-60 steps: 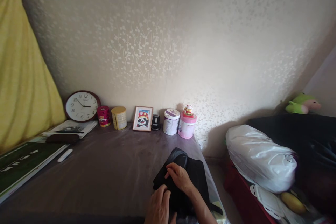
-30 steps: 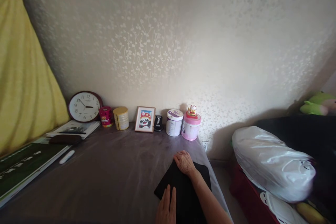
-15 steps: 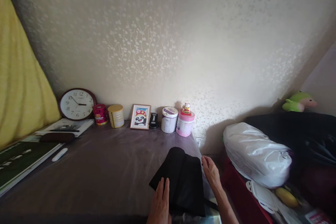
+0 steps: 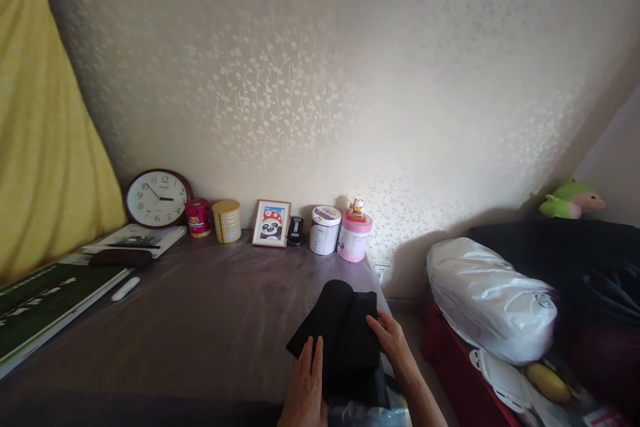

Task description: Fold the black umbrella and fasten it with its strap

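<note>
A folded piece of black fabric (image 4: 340, 333) lies at the front right of the dark-covered table (image 4: 200, 340), its lower part at the table's front edge. My left hand (image 4: 305, 380) rests on its left part, fingers stretched out flat. On the far side of the fold, my right hand (image 4: 390, 340) pinches the fabric's right edge between thumb and fingers. The underside of the fabric and what lies beneath it are hidden.
Along the wall stand a round clock (image 4: 159, 199), a red can (image 4: 199, 217), a yellow-lidded can (image 4: 227, 221), a panda picture frame (image 4: 271, 223) and two tubs, one a pink tub (image 4: 354, 241). Books (image 4: 55, 300) lie left. A white plastic bag (image 4: 490, 293) sits right.
My right hand has moved left onto the fabric and taken hold of its right edge, which is now folded inward. My left hand stays in place. The view has shifted slightly.
</note>
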A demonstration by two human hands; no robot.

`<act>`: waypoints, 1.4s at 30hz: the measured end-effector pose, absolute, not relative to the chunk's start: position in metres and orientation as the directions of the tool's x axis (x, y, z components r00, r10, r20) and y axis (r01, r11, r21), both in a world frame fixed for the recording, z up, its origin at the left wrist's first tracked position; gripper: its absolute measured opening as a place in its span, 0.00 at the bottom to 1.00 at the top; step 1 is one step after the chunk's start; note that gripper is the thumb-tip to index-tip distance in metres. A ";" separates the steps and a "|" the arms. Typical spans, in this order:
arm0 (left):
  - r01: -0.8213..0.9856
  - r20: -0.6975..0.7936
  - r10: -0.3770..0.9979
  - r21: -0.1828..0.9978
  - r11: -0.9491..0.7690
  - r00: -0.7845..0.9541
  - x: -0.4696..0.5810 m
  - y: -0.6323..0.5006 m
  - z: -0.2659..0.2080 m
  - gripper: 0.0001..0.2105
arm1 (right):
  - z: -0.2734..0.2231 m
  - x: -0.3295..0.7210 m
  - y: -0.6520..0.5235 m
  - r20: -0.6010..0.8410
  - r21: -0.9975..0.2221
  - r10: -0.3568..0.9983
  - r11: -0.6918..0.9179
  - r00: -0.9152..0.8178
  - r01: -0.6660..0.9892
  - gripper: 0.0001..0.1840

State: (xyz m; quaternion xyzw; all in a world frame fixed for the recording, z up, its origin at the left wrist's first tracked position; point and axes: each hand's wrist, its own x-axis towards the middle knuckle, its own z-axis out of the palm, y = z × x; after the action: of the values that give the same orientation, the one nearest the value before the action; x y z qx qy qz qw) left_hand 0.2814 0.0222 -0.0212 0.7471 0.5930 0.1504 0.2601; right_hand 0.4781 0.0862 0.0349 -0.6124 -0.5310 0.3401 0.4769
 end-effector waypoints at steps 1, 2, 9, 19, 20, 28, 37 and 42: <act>0.805 -0.079 0.966 0.572 -0.159 0.247 0.281 0.022 -0.022 0.45 | 0.041 0.472 0.089 0.064 -0.967 0.986 0.022 0.157 0.253 0.21; 0.805 -0.073 0.967 0.572 -0.159 0.243 0.281 0.023 -0.023 0.45 | 0.046 0.466 0.092 0.038 -0.983 0.993 0.017 0.109 0.183 0.21; 0.819 -0.012 0.972 0.542 -0.190 0.234 0.283 0.028 -0.032 0.44 | 0.052 0.412 0.122 0.047 -0.999 0.998 0.048 0.032 -0.014 0.25; 0.826 -0.029 0.963 0.521 -0.215 0.269 0.274 0.028 -0.020 0.36 | 0.019 0.386 0.147 0.053 -0.852 0.992 -0.017 0.118 0.523 0.20; 0.830 -0.026 0.964 0.516 -0.212 0.263 0.273 0.028 -0.021 0.35 | 0.019 0.384 0.148 0.052 -0.830 0.992 -0.020 0.112 0.558 0.20; 0.857 0.115 0.981 0.478 -0.192 0.156 0.258 0.022 -0.046 0.28 | 0.022 0.379 0.149 0.029 -0.761 1.000 0.021 0.002 0.649 0.16; 0.840 -0.105 0.925 0.464 -0.280 0.366 0.277 0.027 0.023 0.37 | 0.027 0.379 0.138 0.071 -0.793 0.959 0.221 -0.274 0.568 0.13; 0.896 -0.242 0.929 0.412 -0.165 0.282 0.283 0.033 0.025 0.44 | 0.032 0.384 0.114 0.202 -0.647 0.866 0.469 -0.457 0.602 0.14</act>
State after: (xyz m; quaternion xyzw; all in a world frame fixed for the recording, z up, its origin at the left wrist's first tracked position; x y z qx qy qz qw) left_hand 0.2831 0.0333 0.0250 0.7625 0.5983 0.0331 0.2441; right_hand 0.3837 0.1139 0.0322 -0.4499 -0.8157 0.2515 0.2626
